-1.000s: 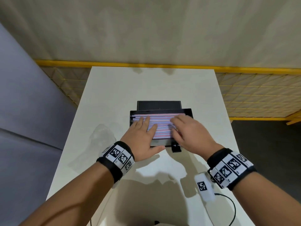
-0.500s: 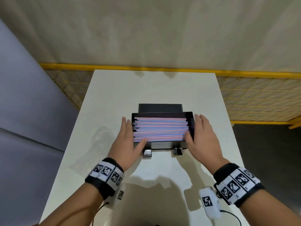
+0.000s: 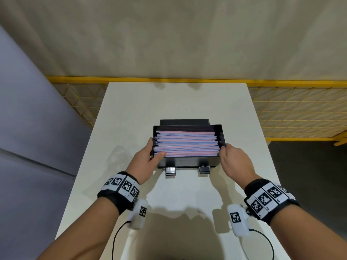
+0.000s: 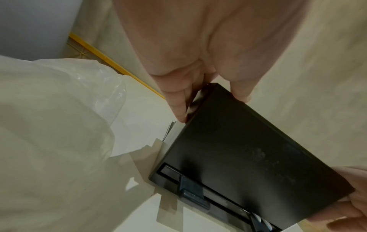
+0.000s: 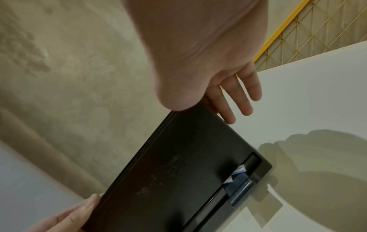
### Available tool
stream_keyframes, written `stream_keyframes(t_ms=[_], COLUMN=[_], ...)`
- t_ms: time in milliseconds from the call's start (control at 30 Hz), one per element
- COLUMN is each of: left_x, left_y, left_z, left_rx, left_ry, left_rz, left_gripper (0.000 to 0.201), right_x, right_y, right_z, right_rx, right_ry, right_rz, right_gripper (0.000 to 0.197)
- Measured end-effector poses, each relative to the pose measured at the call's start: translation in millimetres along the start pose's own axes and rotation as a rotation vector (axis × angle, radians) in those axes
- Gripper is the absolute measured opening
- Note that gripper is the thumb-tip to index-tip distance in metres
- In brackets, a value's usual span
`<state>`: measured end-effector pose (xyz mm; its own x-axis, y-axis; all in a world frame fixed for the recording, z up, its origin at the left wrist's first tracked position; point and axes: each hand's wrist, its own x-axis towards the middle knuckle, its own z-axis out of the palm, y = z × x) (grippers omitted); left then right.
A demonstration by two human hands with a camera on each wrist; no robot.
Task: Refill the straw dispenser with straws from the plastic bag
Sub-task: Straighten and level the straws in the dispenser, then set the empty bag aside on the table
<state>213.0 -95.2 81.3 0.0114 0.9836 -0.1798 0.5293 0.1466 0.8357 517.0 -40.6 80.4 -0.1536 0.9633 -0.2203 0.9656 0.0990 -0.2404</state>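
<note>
The black straw dispenser [image 3: 187, 162] stands open-topped at mid-table, filled with pink and blue wrapped straws [image 3: 187, 143]. My left hand [image 3: 150, 155] grips its left end, thumb over the front corner and resting on the straws, fingers down the side wall. My right hand [image 3: 230, 156] grips the right end, thumb at the rim, fingers along the side. The wrist views show the dispenser's front wall [image 4: 248, 157] [image 5: 178, 172] held between both hands. One straw end [image 5: 239, 170] pokes out of the bottom slot. The clear plastic bag [image 3: 119, 156] [image 4: 49, 125] lies crumpled to the left.
A black lid [image 3: 184, 121] stands just behind the dispenser. The white table [image 3: 178, 102] runs to a yellow mesh fence [image 3: 291, 113] at the back and right. A grey panel borders the left side. Cables hang from my wrists near the front edge.
Both hands left the top of the straw pile, slid out to the dispenser's two ends and now grip them. The straws lie level inside.
</note>
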Motion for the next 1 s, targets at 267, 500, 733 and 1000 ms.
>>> stream_keyframes(t_ms=[267, 500, 733, 1000], left_x=[7, 1, -62, -95], left_y=[-2, -15, -54, -122], left_z=[-2, -6, -48, 5], left_rx=[0.029, 0.082, 0.597, 0.596], left_ry=[0.006, 0.062, 0.646, 0.055], left_rz=[0.009, -0.070, -0.319, -0.796], left_gripper=[0.050, 0.073, 0.087, 0.073], right_x=[1, -3, -23, -36], right_y=[-6, -5, -1, -37], right_z=[-9, -14, -36, -28], right_rx=[0.138, 0.178, 0.217, 0.103], right_ry=[0.022, 0.019, 0.345, 0.367], right_rz=[0.074, 0.161, -0.010, -0.575], right_gripper=[0.026, 0.045, 0.035, 0.015])
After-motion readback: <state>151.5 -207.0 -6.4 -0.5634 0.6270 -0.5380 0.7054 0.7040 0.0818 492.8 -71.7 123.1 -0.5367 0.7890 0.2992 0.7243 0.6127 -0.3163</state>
